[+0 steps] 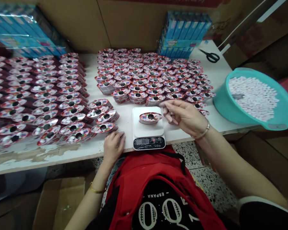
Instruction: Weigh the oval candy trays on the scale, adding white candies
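A white digital scale [147, 129] lies at the table's front edge, its small display lit. On it stands one red-and-white printed oval-topped container [150, 117] with a dark round hole in its top. My right hand [182, 118] hovers just right of that container, thumb and fingers closed in a pinch; anything between them is hidden. Left of the scale, my left hand [113, 147] rests on the table edge with its fingers curled in, near the closest container [102, 128] of the left group.
Rows of similar containers [136, 81] fill the table behind and left, some topped with white pieces. A turquoise basin [254, 119] of small white pieces stands at right. Black scissors [212, 57] and blue packs [180, 32] lie behind. An open carton [59, 201] is below.
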`<state>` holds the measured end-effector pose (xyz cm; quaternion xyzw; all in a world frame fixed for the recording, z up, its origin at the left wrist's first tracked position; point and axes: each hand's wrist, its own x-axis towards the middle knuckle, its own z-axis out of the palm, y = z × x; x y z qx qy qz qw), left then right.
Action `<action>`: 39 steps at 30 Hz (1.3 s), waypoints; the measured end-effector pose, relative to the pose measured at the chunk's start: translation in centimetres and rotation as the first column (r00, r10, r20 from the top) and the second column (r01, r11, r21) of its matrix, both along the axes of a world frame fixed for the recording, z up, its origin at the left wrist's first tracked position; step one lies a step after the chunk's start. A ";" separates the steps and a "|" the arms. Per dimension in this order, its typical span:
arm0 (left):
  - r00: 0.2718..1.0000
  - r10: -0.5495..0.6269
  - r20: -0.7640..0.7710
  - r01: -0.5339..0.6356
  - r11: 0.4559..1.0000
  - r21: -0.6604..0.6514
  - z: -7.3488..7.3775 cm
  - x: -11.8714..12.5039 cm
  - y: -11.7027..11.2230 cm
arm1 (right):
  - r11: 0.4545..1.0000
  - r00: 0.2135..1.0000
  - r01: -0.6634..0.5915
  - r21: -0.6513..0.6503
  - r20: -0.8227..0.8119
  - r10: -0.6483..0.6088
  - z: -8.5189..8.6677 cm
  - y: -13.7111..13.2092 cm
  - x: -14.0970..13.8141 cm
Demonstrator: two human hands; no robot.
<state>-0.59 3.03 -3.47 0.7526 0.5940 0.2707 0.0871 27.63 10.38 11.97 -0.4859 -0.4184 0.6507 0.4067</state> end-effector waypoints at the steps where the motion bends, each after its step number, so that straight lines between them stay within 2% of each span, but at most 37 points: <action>1: 1.000 -0.007 0.014 0.007 1.000 -0.005 0.1 0.0 -0.1 | 0.999 0.999 0.004 -0.052 -0.044 -0.006 -0.1 -0.8 0.6; 3: 0.998 -0.031 0.062 0.032 0.999 -0.011 0.3 0.0 -0.2 | 0.989 0.996 0.021 -0.145 -0.087 -0.034 -0.9 -2.7 1.8; 6: 0.988 -0.065 0.142 0.065 0.998 0.004 1.5 0.4 0.0 | 0.968 0.987 0.116 -0.223 -0.079 -0.136 -3.1 -5.4 3.5; 8: 0.983 -0.092 0.160 0.086 0.995 0.043 3.0 1.0 0.7 | 0.947 0.974 0.189 -0.259 -0.071 -0.214 -4.9 -6.7 4.5; 11: 0.970 -0.203 0.137 0.185 0.974 0.132 5.9 2.6 2.8 | 0.913 0.951 0.260 -0.315 -0.080 -0.299 -7.3 -8.0 5.2; 13: 0.950 -0.301 0.080 0.286 0.946 0.154 7.6 4.1 4.5 | 0.896 0.941 0.287 -0.339 -0.075 -0.330 -8.5 -8.4 5.2; 15: 0.927 -0.374 -0.025 0.374 0.921 0.111 8.9 5.9 6.0 | 0.885 0.937 0.300 -0.356 -0.063 -0.343 -9.3 -8.5 5.1; 18: 0.872 -0.441 -0.212 0.444 0.895 -0.035 9.7 8.3 7.7 | 0.873 0.933 0.308 -0.377 -0.057 -0.354 -10.0 -8.5 4.9; 20: 0.834 -0.479 -0.272 0.471 0.876 -0.100 10.1 8.8 8.8 | 0.869 0.932 0.312 -0.383 -0.056 -0.359 -10.3 -8.4 4.9; 23: 0.868 -0.454 -0.203 0.458 0.888 -0.027 11.7 6.7 10.7 | 0.867 0.929 0.314 -0.386 -0.061 -0.364 -10.5 -8.5 4.9; 26: 0.958 -0.253 -0.137 0.266 0.959 0.095 14.1 1.7 13.6 | 0.860 0.921 0.329 -0.391 -0.068 -0.383 -10.5 -8.6 4.8; 28: 0.977 -0.105 -0.187 0.125 0.987 0.097 15.1 -2.1 15.8 | 0.854 0.916 0.340 -0.392 -0.067 -0.396 -10.5 -8.7 4.7; 30: 0.963 -0.032 -0.267 0.038 0.999 0.015 15.1 -5.1 17.7 | 0.850 0.914 0.346 -0.397 -0.064 -0.401 -10.6 -8.7 4.5; 32: 0.951 -0.034 -0.309 -0.001 0.993 -0.115 14.0 -7.0 19.2 | 0.849 0.913 0.349 -0.396 -0.061 -0.404 -10.6 -8.7 4.5; 34: 0.954 -0.059 -0.293 -0.005 0.977 -0.214 12.3 -7.7 20.1 | 0.848 0.911 0.357 -0.391 -0.054 -0.408 -10.6 -8.7 4.4; 36: 0.966 -0.064 -0.251 0.002 0.970 -0.242 10.9 -7.7 20.5 | 0.842 0.909 0.367 -0.395 -0.041 -0.415 -10.6 -8.7 4.4; 39: 0.967 -0.034 -0.251 -0.026 0.973 -0.229 10.3 -7.7 20.2 | 0.823 0.903 0.374 -0.427 -0.034 -0.428 -10.6 -8.8 4.3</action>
